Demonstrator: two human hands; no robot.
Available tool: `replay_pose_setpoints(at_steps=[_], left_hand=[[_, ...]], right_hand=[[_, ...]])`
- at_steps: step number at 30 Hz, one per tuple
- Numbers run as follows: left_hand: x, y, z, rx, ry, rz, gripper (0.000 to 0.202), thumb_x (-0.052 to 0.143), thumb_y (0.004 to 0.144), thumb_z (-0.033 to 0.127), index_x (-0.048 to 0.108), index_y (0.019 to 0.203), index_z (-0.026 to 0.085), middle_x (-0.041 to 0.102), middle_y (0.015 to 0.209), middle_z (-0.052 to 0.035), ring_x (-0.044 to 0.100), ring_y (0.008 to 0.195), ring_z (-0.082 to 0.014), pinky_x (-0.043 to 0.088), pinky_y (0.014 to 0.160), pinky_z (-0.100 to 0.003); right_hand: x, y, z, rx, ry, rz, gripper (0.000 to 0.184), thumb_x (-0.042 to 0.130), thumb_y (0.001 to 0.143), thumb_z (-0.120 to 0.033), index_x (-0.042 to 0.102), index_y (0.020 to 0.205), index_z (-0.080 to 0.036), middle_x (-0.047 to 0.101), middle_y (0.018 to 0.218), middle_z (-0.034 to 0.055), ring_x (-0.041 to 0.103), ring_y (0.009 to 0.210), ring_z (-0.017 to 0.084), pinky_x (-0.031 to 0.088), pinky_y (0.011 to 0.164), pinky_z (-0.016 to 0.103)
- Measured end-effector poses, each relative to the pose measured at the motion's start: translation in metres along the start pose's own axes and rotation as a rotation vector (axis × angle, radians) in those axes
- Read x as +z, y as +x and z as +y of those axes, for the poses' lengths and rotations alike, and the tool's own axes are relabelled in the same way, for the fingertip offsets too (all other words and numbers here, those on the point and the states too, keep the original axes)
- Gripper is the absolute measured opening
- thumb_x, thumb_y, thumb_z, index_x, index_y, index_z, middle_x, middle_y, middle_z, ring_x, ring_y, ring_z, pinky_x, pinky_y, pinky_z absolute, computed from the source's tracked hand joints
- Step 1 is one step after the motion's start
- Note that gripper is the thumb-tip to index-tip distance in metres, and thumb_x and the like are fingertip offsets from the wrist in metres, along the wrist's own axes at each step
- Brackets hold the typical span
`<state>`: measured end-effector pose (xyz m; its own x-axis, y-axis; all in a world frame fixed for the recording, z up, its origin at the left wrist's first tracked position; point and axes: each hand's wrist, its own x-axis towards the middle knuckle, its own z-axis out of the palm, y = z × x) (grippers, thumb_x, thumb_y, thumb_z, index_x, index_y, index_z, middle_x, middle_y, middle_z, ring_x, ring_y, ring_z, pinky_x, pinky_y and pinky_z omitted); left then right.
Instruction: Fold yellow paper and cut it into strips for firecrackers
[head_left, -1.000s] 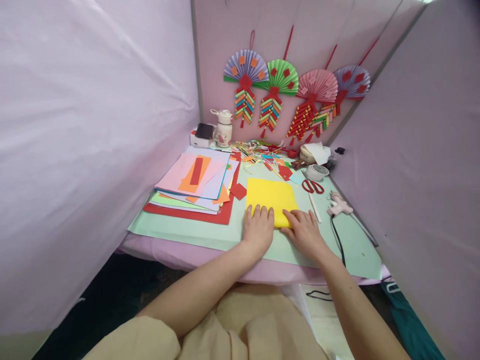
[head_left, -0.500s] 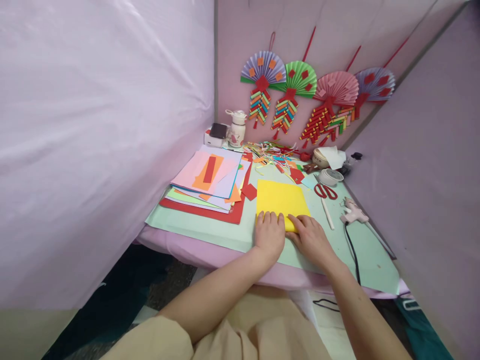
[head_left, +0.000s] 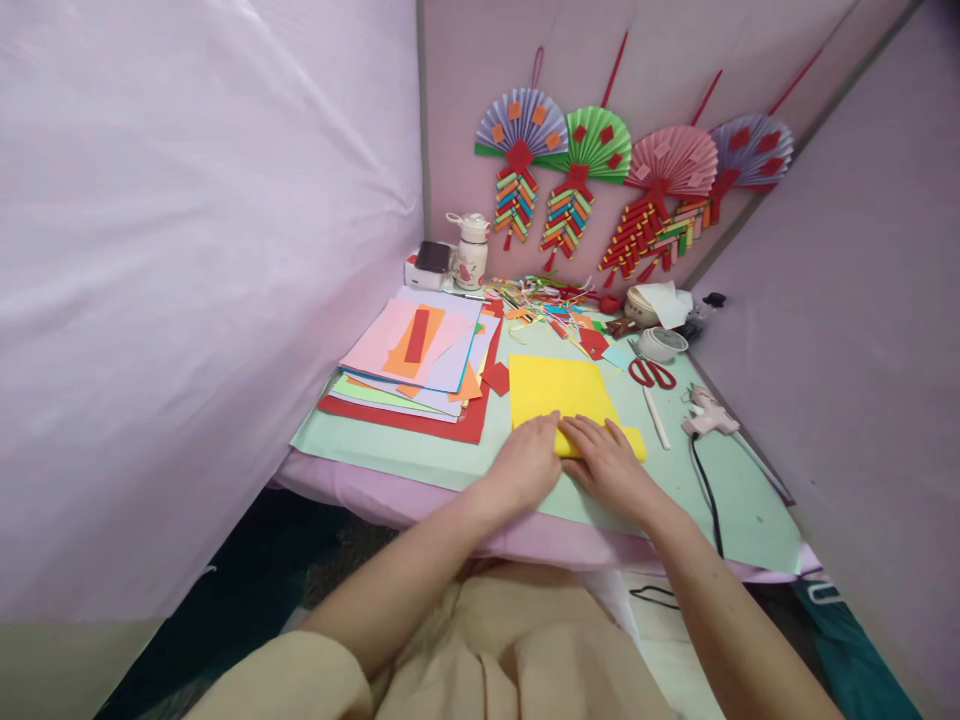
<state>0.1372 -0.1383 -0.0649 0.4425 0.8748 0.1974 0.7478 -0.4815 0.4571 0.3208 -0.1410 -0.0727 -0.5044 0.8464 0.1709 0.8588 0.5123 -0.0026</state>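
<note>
We Hold the Near Edge of the Yellow Paper (head_left: 559, 385)

On the left of our table (head_left: 739, 510) sits a paper pile (head_left: 411, 350). Maybe it is off to the side to give us room. A red square (head_left: 496, 379) lies right by the yellow paper's left edge. Our left hand (head_left: 525, 458) is on the near edge. Its fingers are bent, but its thumb is hidden, so we cannot tell if that grip is pinching. The yellow paper lies on the table in front of us, its near edge folded over. Our right hand (head_left: 611, 465) has its grip clamped on the fold, fingers on top, thumb at the near side. We think that stops it from springing up. A yellow bit pokes out past this hand. Next come red scissors (head_left: 652, 375), a white stick (head_left: 656, 417) and a glue gun (head_left: 709, 412), probably put there to be easy to reach.
</note>
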Motion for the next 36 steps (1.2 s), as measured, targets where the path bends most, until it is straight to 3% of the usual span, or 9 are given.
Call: replay_pose_setpoints(at_steps=[4,8,14,21,28,36], left_hand=[[-0.033,0.014,-0.044,-0.02,-0.132,-0.086,0.046,0.031,0.092,0.02,0.041,0.136,0.013,0.049,0.14,-0.0086,0.047,0.127,-0.0163,0.036,0.106,-0.028],[-0.036,0.019,-0.067,0.009,-0.098,-0.168,0.048,0.035,0.091,0.02,0.038,0.139,0.018,0.052,0.137,-0.0054,0.05,0.124,-0.0169,0.038,0.103,-0.028],[-0.028,0.014,-0.069,0.023,-0.151,-0.134,0.05,0.04,0.091,0.023,0.033,0.141,0.021,0.056,0.133,-0.004,0.052,0.121,-0.0151,0.04,0.1,-0.026],[-0.026,0.015,-0.072,0.017,-0.185,-0.128,0.047,0.04,0.092,0.021,0.037,0.139,0.02,0.057,0.132,-0.0044,0.052,0.121,-0.0147,0.04,0.1,-0.027],[-0.024,0.016,-0.072,0.027,-0.127,-0.129,0.047,0.04,0.09,0.017,0.041,0.137,0.021,0.053,0.136,-0.0027,0.049,0.125,-0.0145,0.038,0.102,-0.025],[-0.018,0.015,-0.078,0.081,-0.077,-0.109,0.041,0.039,0.093,0.025,0.048,0.132,0.019,0.053,0.136,-0.0045,0.049,0.125,-0.0162,0.037,0.104,-0.027]], right_hand=[[-0.005,0.005,-0.013,0.013,0.002,0.03,0.058,0.046,0.089,-0.051,0.04,0.137,-0.019,0.05,0.137,0.0127,0.041,0.13,0.028,0.024,0.108,0.053],[-0.003,0.016,-0.031,0.059,-0.014,0.08,0.061,0.048,0.086,-0.058,0.048,0.129,-0.015,0.056,0.129,0.0164,0.045,0.126,0.031,0.024,0.108,0.053],[0.008,0.026,-0.054,0.015,-0.038,0.135,0.053,0.043,0.092,-0.049,0.048,0.132,-0.014,0.051,0.137,0.0149,0.039,0.131,0.029,0.017,0.112,0.052],[0.013,0.025,-0.054,-0.032,-0.019,0.116,0.045,0.04,0.096,-0.037,0.046,0.136,-0.019,0.051,0.139,0.0095,0.042,0.13,0.026,0.022,0.112,0.05],[0.012,0.026,-0.051,-0.059,-0.013,0.073,0.045,0.039,0.096,-0.038,0.047,0.136,-0.02,0.052,0.138,0.0088,0.045,0.128,0.025,0.031,0.108,0.046],[0.01,0.027,-0.05,-0.066,-0.033,0.012,0.048,0.035,0.097,-0.042,0.045,0.138,-0.018,0.047,0.142,0.0097,0.044,0.129,0.026,0.033,0.107,0.045]])
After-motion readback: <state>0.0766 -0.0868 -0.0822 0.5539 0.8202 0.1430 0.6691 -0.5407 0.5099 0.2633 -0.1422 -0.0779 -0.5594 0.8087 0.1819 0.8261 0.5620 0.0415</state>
